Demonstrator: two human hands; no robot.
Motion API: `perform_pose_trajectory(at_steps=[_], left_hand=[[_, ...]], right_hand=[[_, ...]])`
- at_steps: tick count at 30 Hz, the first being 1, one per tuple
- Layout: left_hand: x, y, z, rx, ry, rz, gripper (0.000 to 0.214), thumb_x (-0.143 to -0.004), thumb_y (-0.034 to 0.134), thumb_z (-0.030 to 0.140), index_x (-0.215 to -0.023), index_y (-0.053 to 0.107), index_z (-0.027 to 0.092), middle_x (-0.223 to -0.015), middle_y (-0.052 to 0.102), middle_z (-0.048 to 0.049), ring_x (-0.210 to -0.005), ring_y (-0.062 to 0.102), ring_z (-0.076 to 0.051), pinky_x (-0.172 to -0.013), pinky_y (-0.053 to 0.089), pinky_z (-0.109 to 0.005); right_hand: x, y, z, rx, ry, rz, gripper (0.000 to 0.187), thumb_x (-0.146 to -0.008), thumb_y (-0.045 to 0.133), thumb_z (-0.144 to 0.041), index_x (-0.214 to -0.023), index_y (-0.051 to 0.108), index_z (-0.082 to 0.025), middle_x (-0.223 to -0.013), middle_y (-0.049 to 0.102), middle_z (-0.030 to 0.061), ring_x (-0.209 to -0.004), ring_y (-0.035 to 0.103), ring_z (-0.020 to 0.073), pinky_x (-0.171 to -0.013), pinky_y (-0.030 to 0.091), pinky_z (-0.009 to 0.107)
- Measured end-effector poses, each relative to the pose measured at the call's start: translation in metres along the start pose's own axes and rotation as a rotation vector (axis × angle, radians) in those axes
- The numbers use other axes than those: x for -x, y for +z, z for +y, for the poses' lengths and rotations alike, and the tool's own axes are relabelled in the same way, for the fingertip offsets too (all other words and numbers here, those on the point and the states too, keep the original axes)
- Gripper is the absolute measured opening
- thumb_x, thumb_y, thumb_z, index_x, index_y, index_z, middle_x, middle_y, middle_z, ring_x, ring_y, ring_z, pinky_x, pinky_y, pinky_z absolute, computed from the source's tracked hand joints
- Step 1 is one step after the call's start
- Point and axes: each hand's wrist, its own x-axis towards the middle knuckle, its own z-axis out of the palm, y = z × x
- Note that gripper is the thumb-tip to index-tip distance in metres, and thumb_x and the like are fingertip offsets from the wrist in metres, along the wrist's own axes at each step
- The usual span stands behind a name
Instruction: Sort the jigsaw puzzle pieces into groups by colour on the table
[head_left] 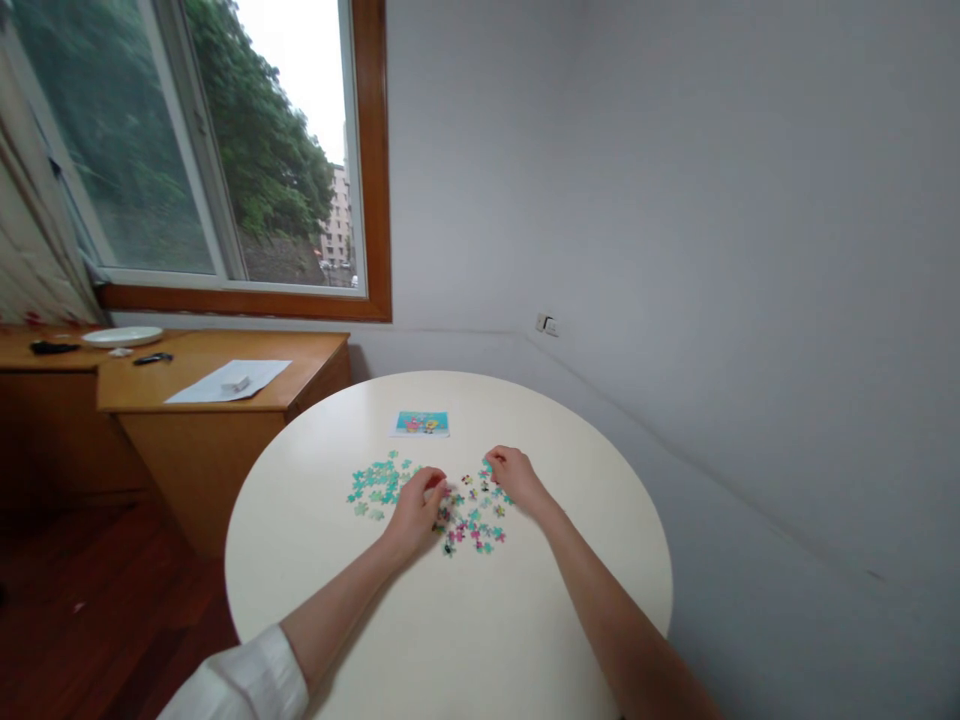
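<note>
Two loose groups of jigsaw puzzle pieces lie on a round white table [450, 630]. Mostly teal and pale green pieces [379, 480] are on the left; mixed pink, yellow and teal pieces [474, 528] are on the right. My left hand [416, 508] rests between the groups, thumb and fingers drawn together; what they hold, if anything, is too small to make out. At the far edge of the mixed group, my right hand [516, 475] pinches a teal puzzle piece [487, 465]. Behind the pieces lies a small colourful cartoon picture card [422, 424].
A wooden desk [214, 425] stands left of the table, bearing a white sheet [255, 378], a small white block [235, 383], a white plate [124, 337] and dark items. A wall [720, 300] with a socket [547, 324] borders the table at right; a window [225, 150] is behind the desk.
</note>
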Motion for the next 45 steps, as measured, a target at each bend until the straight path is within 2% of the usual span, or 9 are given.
perform_pose_trajectory(at_steps=[3,5,11,15,23,31,36,41,45], left_hand=[[-0.005,-0.005,0.0,0.086,-0.057,0.045,0.02,-0.074,0.054,0.036,-0.08,0.058,0.016,-0.076,0.062,-0.0047,-0.073,0.058,-0.016,-0.073,0.044,-0.03],[-0.009,-0.008,-0.002,0.148,-0.109,0.049,0.027,-0.072,0.055,0.04,-0.083,0.059,0.016,-0.07,0.062,-0.0036,-0.068,0.058,-0.016,-0.069,0.045,-0.03],[-0.017,-0.014,-0.01,0.293,-0.222,-0.023,0.032,-0.066,0.059,0.044,-0.075,0.059,0.013,-0.06,0.06,-0.0024,-0.059,0.056,-0.015,-0.062,0.046,-0.029],[-0.017,-0.015,-0.007,0.316,-0.258,-0.06,0.026,-0.063,0.063,0.037,-0.071,0.059,0.012,-0.058,0.059,-0.0015,-0.057,0.055,-0.013,-0.06,0.044,-0.027],[-0.017,-0.016,-0.009,0.243,-0.249,-0.022,0.016,-0.06,0.063,0.027,-0.063,0.056,0.013,-0.051,0.051,0.0027,-0.049,0.048,-0.009,-0.052,0.036,-0.022],[-0.019,-0.02,-0.016,0.285,-0.258,-0.081,0.02,-0.06,0.064,0.029,-0.07,0.056,0.014,-0.049,0.052,0.0034,-0.046,0.047,-0.008,-0.049,0.035,-0.021],[-0.022,-0.025,-0.018,0.253,-0.292,-0.154,0.021,-0.061,0.063,0.032,-0.069,0.056,0.013,-0.046,0.051,0.0037,-0.043,0.047,-0.009,-0.047,0.035,-0.021],[-0.026,-0.043,-0.016,0.141,-0.332,-0.301,0.018,-0.06,0.062,0.029,-0.066,0.06,0.013,-0.042,0.044,0.0062,-0.04,0.036,-0.006,-0.044,0.028,-0.02],[-0.028,-0.057,-0.017,0.002,-0.339,-0.382,0.012,-0.056,0.062,0.025,-0.058,0.061,0.012,-0.045,0.05,0.0043,-0.044,0.038,-0.006,-0.046,0.027,-0.02]], right_hand=[[0.002,0.023,-0.026,-0.118,-0.059,-0.093,0.017,-0.076,0.048,-0.017,-0.077,0.064,-0.015,-0.057,0.06,0.0,-0.053,0.056,0.011,-0.049,0.039,0.02],[0.005,0.04,-0.035,-0.234,-0.081,-0.091,0.017,-0.076,0.048,-0.018,-0.081,0.064,-0.016,-0.066,0.064,0.0015,-0.056,0.058,0.0117,-0.053,0.043,0.022],[0.018,0.069,-0.022,-0.415,-0.183,-0.031,0.02,-0.072,0.05,-0.021,-0.086,0.063,-0.016,-0.079,0.066,0.0052,-0.066,0.061,0.0146,-0.063,0.048,0.027],[0.02,0.069,-0.014,-0.46,-0.136,-0.076,0.023,-0.07,0.051,-0.02,-0.09,0.061,-0.015,-0.065,0.061,0.0013,-0.056,0.058,0.0131,-0.054,0.044,0.025],[0.023,0.074,-0.021,-0.515,-0.128,-0.146,0.019,-0.068,0.054,-0.024,-0.083,0.061,-0.016,-0.063,0.06,0.0005,-0.058,0.058,0.0135,-0.055,0.044,0.025],[0.027,0.071,-0.029,-0.57,-0.098,-0.175,0.021,-0.066,0.057,-0.029,-0.082,0.058,-0.016,-0.059,0.058,-0.0011,-0.055,0.055,0.013,-0.048,0.038,0.023],[0.029,0.071,-0.032,-0.54,-0.11,-0.211,0.026,-0.065,0.06,-0.036,-0.082,0.057,-0.016,-0.056,0.055,-0.0029,-0.05,0.051,0.011,-0.044,0.033,0.021],[0.029,0.072,-0.031,-0.48,-0.135,-0.222,0.022,-0.067,0.06,-0.035,-0.08,0.057,-0.017,-0.053,0.051,-0.0048,-0.047,0.047,0.0088,-0.044,0.032,0.02],[0.027,0.068,-0.028,-0.373,-0.157,-0.191,0.016,-0.069,0.056,-0.029,-0.079,0.059,-0.017,-0.053,0.048,-0.0051,-0.044,0.043,0.0079,-0.043,0.031,0.02]])
